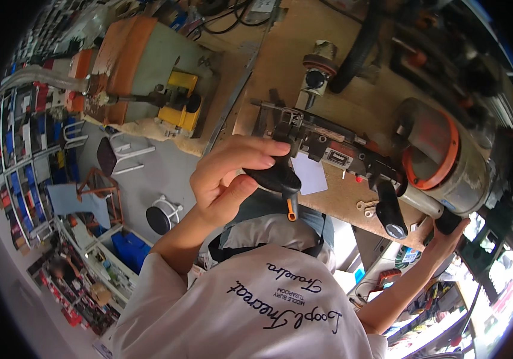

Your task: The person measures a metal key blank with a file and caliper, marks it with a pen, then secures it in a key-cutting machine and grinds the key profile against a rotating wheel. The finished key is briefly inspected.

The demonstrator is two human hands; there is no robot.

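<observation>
On the workbench [346, 200] stands a metal bench machine [337, 152] with a long dark rail and black handles. My left hand [226, 179] is closed, thumb and fingers pinching a black plastic handle [277, 175] at the rail's left end. A small orange-and-black piece [292, 208] hangs below that handle. My right hand [445, 239] is out at the machine's right side, its fingers around a black knob [447, 222] at the end of a grey lever [421, 201]; the hand partly hides it. Another black handle [391, 212] points toward me, untouched.
A grey cylindrical housing with an orange ring [433, 158] sits at the right. Left stands a green and orange machine [137, 66] with a yellow part [180, 103]. White paper [309, 173] and small metal rings [365, 207] lie on the bench. A stool [162, 216] is on the floor.
</observation>
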